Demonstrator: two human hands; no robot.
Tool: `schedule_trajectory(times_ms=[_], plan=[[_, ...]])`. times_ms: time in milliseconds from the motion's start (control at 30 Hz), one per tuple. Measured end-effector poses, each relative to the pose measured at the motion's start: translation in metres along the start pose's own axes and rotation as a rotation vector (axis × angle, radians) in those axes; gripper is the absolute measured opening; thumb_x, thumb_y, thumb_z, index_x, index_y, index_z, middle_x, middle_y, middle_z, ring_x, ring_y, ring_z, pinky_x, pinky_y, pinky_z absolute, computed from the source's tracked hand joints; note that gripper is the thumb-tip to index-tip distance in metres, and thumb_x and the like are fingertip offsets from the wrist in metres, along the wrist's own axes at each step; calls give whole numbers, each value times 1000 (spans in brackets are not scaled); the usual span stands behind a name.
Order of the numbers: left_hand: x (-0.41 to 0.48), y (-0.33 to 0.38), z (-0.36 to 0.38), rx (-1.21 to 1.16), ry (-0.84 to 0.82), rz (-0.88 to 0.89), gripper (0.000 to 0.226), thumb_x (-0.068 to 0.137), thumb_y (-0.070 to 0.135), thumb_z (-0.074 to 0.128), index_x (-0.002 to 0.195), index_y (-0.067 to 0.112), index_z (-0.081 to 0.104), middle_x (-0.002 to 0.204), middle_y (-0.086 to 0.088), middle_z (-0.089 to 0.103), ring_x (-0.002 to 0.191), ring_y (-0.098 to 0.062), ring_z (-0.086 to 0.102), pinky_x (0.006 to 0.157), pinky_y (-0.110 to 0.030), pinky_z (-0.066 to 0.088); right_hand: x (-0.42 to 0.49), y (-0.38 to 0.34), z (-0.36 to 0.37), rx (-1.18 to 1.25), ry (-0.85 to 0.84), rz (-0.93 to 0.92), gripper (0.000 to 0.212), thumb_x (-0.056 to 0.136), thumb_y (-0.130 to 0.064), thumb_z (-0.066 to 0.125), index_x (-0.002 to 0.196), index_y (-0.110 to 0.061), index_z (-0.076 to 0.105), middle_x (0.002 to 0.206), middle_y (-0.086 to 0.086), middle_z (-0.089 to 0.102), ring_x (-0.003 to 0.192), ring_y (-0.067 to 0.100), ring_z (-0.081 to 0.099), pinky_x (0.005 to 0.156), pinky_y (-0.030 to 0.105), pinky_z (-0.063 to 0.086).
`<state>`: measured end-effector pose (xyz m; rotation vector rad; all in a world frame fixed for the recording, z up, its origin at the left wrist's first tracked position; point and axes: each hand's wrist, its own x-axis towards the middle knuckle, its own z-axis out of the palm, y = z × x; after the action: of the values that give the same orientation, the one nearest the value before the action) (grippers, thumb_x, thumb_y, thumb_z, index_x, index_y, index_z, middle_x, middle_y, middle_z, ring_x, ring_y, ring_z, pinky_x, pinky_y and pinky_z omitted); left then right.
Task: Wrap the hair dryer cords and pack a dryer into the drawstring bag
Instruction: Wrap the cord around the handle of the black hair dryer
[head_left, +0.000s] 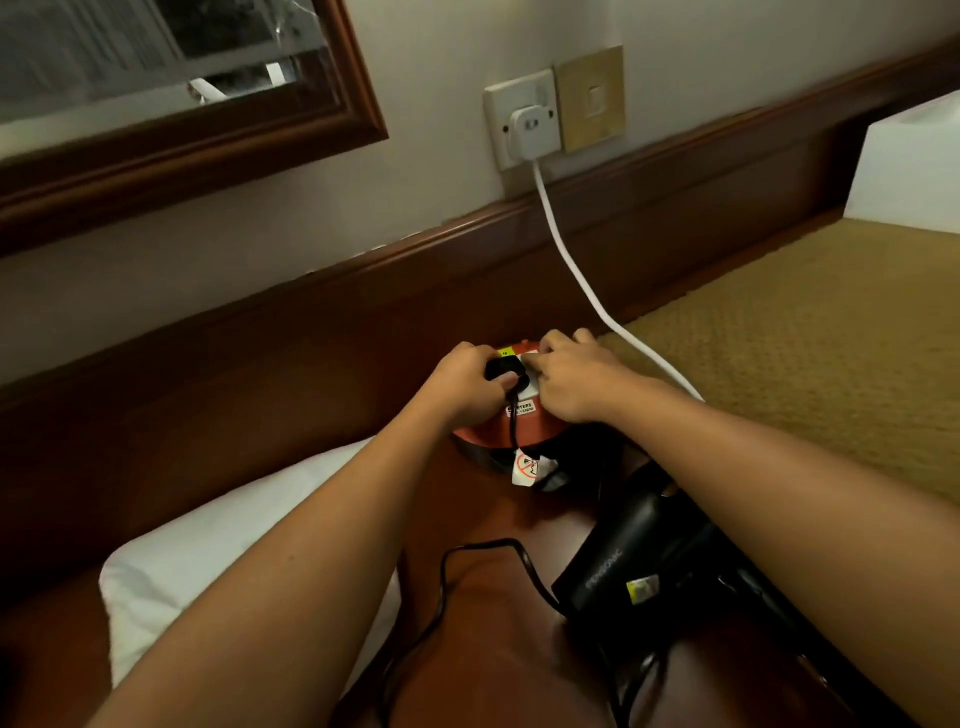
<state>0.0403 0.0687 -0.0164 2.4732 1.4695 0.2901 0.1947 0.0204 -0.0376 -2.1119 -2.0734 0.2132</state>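
- The left hand (467, 382) is closed around a black plug (503, 370) on top of a red extension reel (511, 434).
- The right hand (574, 382) lies curled on the reel (no telling if it grips anything).
- A black hair dryer (631, 558) rests on the wooden table (493, 675), its cord (444, 582) loose, beside a white pillow (208, 551).

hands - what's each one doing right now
Left hand: closed on the black plug.
Right hand: pressing down on the red reel, holding nothing visible.

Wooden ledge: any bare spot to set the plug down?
Bare wood between the white pillow and black dryer, crossed by its black cord. Crowded around the red reel, under both hands.
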Motion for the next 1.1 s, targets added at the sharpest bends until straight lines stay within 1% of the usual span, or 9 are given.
schedule_trajectory(times_ms=[267, 367, 467, 633, 733, 833, 967, 1033, 1100], plan=[[-8, -4, -3, -162, 134, 29, 34, 101, 30, 57, 129, 11, 61, 120, -3, 56, 110, -20, 57, 81, -27, 38, -8, -2, -6, 12, -33, 14, 49, 101, -29, 31, 148, -20, 38, 148, 8, 37, 128, 37, 33, 110, 47, 32], [-28, -4, -20, -291, 137, 88, 28, 103, 19, 55, 128, 9, 61, 116, -6, 63, 103, -20, 62, 80, -31, 50, -20, -4, -12, 85, -37, 20, 47, 105, -30, 29, 148, -14, 39, 149, 12, 43, 133, 35, 39, 111, 42, 32], [-62, -11, -38, -630, 85, 65, 31, 104, 7, 50, 135, 6, 54, 122, -15, 59, 99, -31, 69, 84, -44, 62, -49, -4, -20, 182, 20, -44, 47, 105, -33, 36, 149, -17, 41, 156, 5, 39, 143, 26, 35, 117, 39, 28], [-134, -33, -73, -1042, -36, -26, 39, 104, -3, 42, 138, 11, 55, 130, -21, 58, 77, -20, 63, 72, -32, 56, -130, -10, -27, 242, 144, -357, 35, 102, -25, 50, 136, -22, 58, 141, -9, 55, 135, 9, 43, 110, 23, 30], [-163, -44, -73, -917, -96, -107, 46, 104, -5, 40, 144, 15, 53, 127, -17, 56, 78, -21, 55, 74, -35, 50, -174, -8, -24, 227, 106, -479, 32, 98, -16, 53, 127, -25, 63, 133, -13, 59, 130, 2, 45, 112, 24, 35], [-168, -56, -50, -620, 11, -198, 50, 106, -1, 39, 153, 15, 40, 122, -18, 59, 77, -20, 57, 73, -35, 49, -213, -4, -19, 168, 83, -531, 45, 85, -2, 52, 122, -23, 66, 132, -10, 59, 133, 5, 44, 118, 28, 25], [-159, -73, -15, -649, 170, -357, 48, 106, 4, 39, 154, 9, 37, 122, -16, 56, 78, -20, 58, 74, -35, 51, -253, 11, -8, -62, 242, -351, 49, 83, -25, 59, 132, -32, 57, 146, -5, 46, 142, 17, 33, 117, 40, 22], [-155, -81, -1, -687, 164, -403, 35, 104, 7, 42, 134, 8, 59, 106, -18, 62, 75, -25, 57, 70, -36, 49, -269, 17, -5, -92, 254, -154, 60, 86, -42, 60, 143, -40, 43, 153, -2, 34, 142, 21, 29, 113, 49, 31], [-157, -82, 5, -545, 130, -397, 21, 100, 18, 50, 105, 10, 68, 91, -21, 67, 77, -30, 61, 69, -37, 47, -282, 24, -1, -92, 207, 10, 72, 87, -50, 60, 150, -46, 26, 153, -1, 29, 136, 23, 35, 107, 46, 38]])
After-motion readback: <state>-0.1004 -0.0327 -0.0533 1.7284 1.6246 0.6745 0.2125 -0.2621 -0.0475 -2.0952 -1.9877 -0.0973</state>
